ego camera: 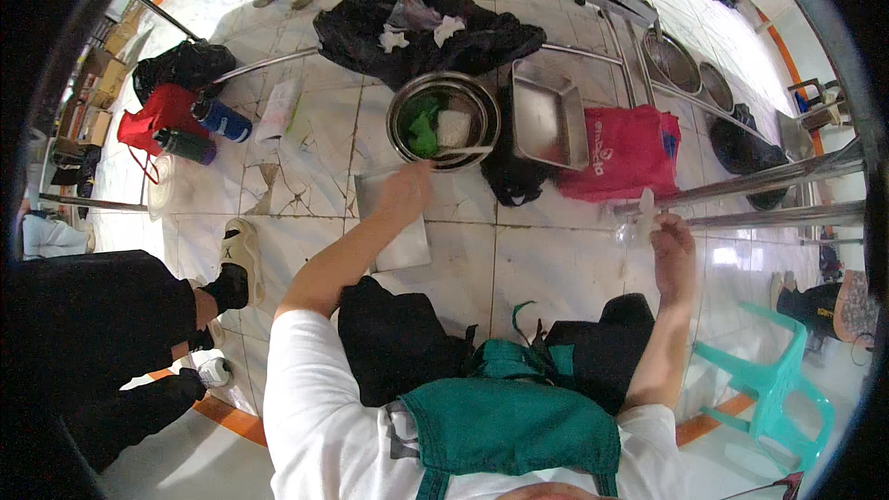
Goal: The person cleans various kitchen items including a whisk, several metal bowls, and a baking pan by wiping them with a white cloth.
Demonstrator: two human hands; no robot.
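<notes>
A round metal bowl (394, 126) sits on the tiled floor before me. Inside it lie a green cloth-like item (424, 130), a pale block that may be a sponge (453, 129) and a whitish strip (467, 151). At the bowl's near rim is my left hand (406, 193), blurred; whether its fingers grip the rim or something else cannot be made out. Beneath that forearm a flat grey-white sheet (406, 246) rests on the floor. Out to the right, my right hand (672, 244) is raised, pinching a thin whitish translucent piece (646, 210).
Behind the bowl spreads a black plastic bag (479, 45) with white scraps on it. Right of the bowl are a rectangular metal tray (519, 107), a pink bag (625, 153) and metal rails (764, 184). Bottles (221, 119) stand left. A person's shoe (243, 264) and a turquoise stool (771, 389) flank me.
</notes>
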